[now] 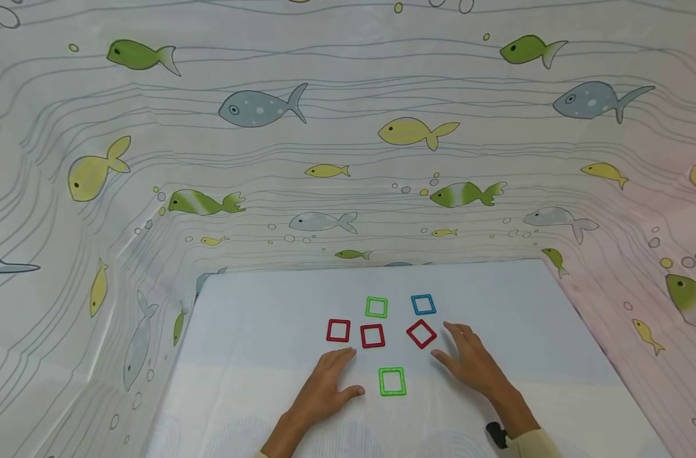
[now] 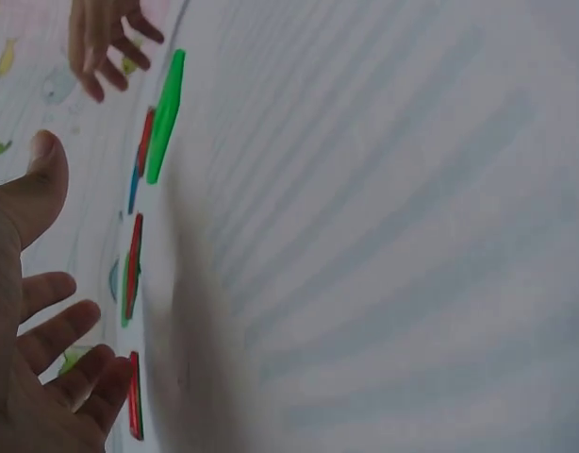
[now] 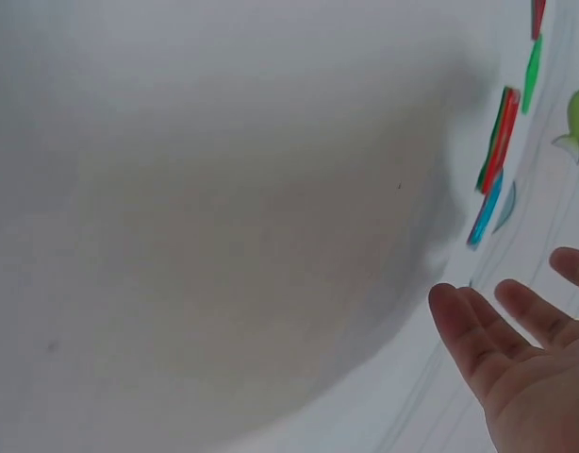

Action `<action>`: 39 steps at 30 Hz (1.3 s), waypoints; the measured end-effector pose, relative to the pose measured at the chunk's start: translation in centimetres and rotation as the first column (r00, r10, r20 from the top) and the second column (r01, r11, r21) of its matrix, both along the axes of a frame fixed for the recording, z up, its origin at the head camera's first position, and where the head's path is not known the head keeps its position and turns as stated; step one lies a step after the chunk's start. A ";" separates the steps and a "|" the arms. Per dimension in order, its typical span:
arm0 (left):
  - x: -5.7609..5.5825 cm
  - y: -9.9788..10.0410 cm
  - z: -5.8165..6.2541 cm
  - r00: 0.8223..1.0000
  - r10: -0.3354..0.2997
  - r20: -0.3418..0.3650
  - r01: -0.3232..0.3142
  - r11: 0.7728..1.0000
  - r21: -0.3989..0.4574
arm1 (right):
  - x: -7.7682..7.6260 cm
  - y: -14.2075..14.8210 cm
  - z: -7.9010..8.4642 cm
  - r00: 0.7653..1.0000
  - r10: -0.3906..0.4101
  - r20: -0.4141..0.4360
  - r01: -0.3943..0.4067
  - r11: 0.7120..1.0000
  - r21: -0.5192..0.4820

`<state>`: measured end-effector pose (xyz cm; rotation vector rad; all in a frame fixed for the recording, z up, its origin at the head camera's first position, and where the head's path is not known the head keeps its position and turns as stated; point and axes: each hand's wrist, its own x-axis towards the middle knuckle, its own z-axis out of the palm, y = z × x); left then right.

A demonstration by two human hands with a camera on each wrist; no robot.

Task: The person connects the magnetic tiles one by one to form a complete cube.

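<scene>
Several flat square frames lie on the white table. In the head view a red frame [image 1: 329,331] is at the left, another red frame [image 1: 364,337] beside it, and a third red frame [image 1: 413,326] turned like a diamond. Behind them are a green frame [image 1: 368,308] and a blue frame [image 1: 414,305]; a second green frame [image 1: 382,381] lies nearest the front. My left hand [image 1: 323,389] is just in front of the left red frame, fingers relaxed, holding nothing. To the right of the diamond-turned frame, my right hand [image 1: 475,364] is spread and holds nothing.
A white cloth [image 1: 256,318] with a pale pattern covers the table. Fish-printed sheeting [image 1: 348,146] rises behind and at both sides. A dark band [image 1: 496,435] is on the right wrist, beside a light sleeve [image 1: 534,444].
</scene>
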<state>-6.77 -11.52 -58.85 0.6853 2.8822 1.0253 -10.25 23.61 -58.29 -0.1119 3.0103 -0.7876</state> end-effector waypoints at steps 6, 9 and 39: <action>0.3 1.7 -0.7 0.999 -0.042 -0.011 0.042 0.999 -0.011 | -0.5 -1.2 0.1 1.000 0.009 0.008 -0.009 1.000 -0.014; 0.4 2.6 -1.2 0.999 -0.046 0.006 0.046 0.999 -0.015 | -0.7 -1.7 0.2 1.000 0.003 0.016 -0.003 1.000 -0.016; 1.7 6.3 -2.9 0.997 0.080 0.013 -0.080 0.996 -0.035 | -3.5 -5.1 -0.9 0.998 -0.063 0.011 0.063 0.998 0.027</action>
